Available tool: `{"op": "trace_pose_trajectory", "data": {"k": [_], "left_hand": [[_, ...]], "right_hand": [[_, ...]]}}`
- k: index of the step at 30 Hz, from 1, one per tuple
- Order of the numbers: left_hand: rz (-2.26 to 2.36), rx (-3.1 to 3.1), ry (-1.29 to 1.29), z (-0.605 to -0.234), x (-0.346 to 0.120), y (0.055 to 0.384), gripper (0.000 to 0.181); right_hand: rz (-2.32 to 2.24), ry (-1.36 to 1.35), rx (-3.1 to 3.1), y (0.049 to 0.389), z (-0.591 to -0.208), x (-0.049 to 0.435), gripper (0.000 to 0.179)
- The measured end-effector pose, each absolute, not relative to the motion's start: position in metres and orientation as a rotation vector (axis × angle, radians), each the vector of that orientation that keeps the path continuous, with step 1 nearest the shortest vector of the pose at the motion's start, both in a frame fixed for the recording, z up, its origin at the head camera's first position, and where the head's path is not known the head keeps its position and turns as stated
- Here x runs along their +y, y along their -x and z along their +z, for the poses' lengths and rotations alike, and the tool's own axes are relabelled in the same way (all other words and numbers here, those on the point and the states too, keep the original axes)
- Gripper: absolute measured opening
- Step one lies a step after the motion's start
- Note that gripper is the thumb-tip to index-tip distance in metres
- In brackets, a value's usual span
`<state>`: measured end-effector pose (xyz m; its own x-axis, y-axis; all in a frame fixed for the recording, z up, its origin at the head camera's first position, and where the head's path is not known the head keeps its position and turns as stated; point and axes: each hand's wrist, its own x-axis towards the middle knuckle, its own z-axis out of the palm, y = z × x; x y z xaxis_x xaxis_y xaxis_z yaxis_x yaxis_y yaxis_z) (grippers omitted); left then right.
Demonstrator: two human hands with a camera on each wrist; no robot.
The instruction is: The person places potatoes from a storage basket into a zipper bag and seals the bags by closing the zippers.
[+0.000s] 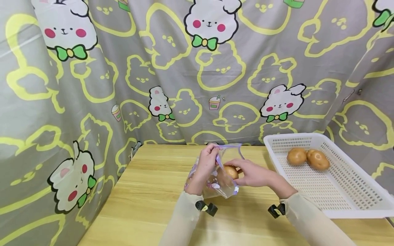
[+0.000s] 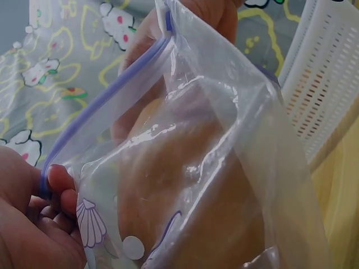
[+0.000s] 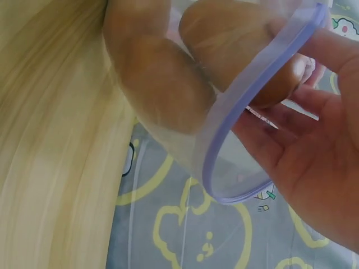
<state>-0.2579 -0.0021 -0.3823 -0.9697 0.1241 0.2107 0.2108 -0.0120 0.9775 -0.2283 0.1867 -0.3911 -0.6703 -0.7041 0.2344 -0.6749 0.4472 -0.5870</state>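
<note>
A clear zip bag (image 1: 226,189) with a purple rim and printed pictures is held upright, slightly tilted, over the wooden table. My left hand (image 1: 207,163) pinches the rim of its mouth between thumb and fingers, also seen in the left wrist view, where the hand (image 2: 33,221) is at the lower left. My right hand (image 1: 253,172) reaches into the mouth and grips a brown potato (image 3: 230,47) with its fingertips. Behind the plastic lies another potato (image 3: 162,84), touching or nearly touching the gripped one. How many potatoes lie deeper inside I cannot tell.
A white perforated plastic basket (image 1: 354,214) stands on the table (image 1: 147,191) at the right. Inside it two potatoes, one left (image 1: 297,156) and one right (image 1: 318,160), lie side by side. A grey patterned curtain (image 1: 191,75) hangs behind the table and along its left.
</note>
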Motion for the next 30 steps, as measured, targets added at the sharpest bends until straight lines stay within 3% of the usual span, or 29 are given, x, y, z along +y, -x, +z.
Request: {"op": "trace_pose_trajectory", "data": {"k": [13,30], "left_hand": [[-2.208,-2.147,0.358,-0.372,0.001,0.253,0.021],[-2.189,-2.116,0.377,-0.375,0.006,0.259,0.019]], "right_hand": [[-0.93,1.205,2.645,0.228,-0.392,0.186,0.048],[-1.008,1.292,2.643,0.237,-0.395,0.18,0.024]]}}
